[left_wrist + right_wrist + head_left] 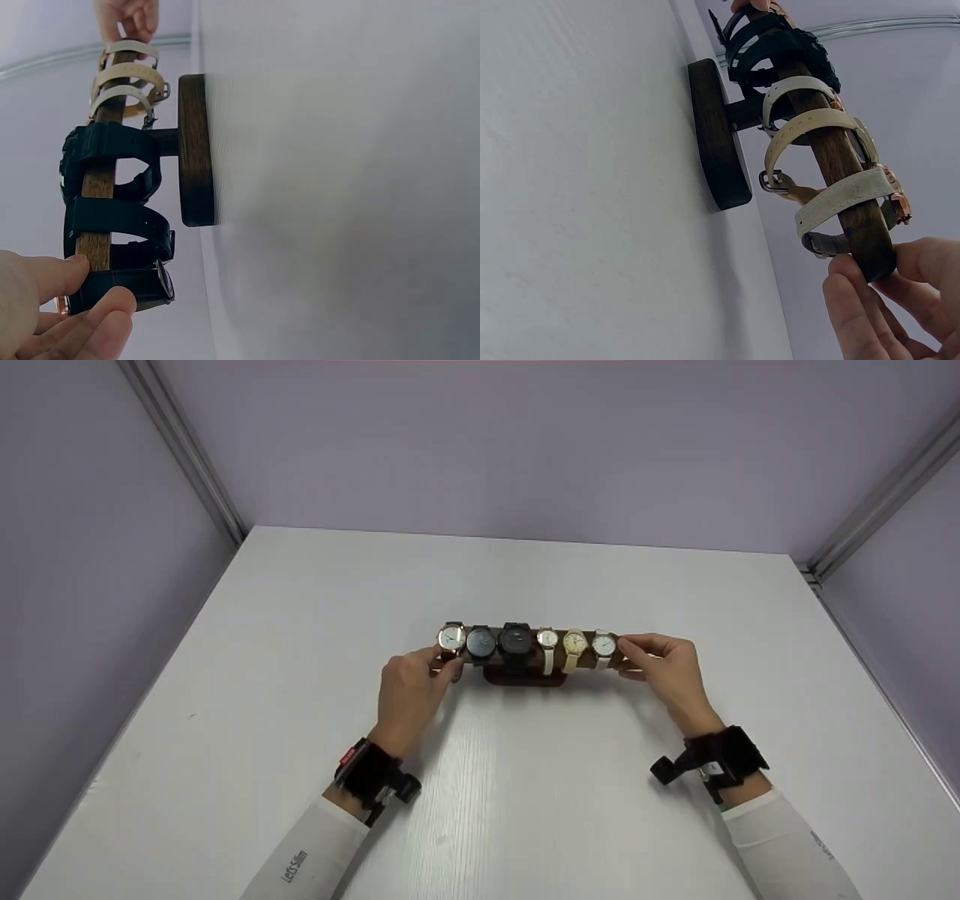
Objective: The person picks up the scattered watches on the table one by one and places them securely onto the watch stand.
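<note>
Sleeves: white, nearest the camera, each wrist carrying a black strap [371,774] with a small camera.
Left hand [409,690]: at the left end of the stand, fingers curled round the bar's tip and the outermost strap — the left wrist view shows a fingertip [120,301] pressed on that black band.
Right hand [664,664]: at the stand's right end, pinching the bar's tip between thumb and fingers [855,300], just past the last pale strap.
Stand [525,675]: a dark wooden bar [832,142] on a short post with a round base [195,150], sitting flat on the table between the two hands.
Watches: six on the bar, side by side. From the stand's left end — a white-dialled one with a gold rim [451,638], two black ones [481,643] [515,641], then three pale-strapped ones [547,639] [575,643] [604,645].
Straps: all six loop round the bar; the wrist views show the buckles hanging at the underside, towards the base.
Progress: judging by how things lie, the bar looks fully loaded and the stand is set down upright. Both hands hold its ends, so what seems left is a nudge or a lift of the whole stand; I cannot tell which.
Table [300,607]: white, running on beyond the stand.
Walls: lilac panels with grey metal corner posts [187,450], farthest back.
</note>
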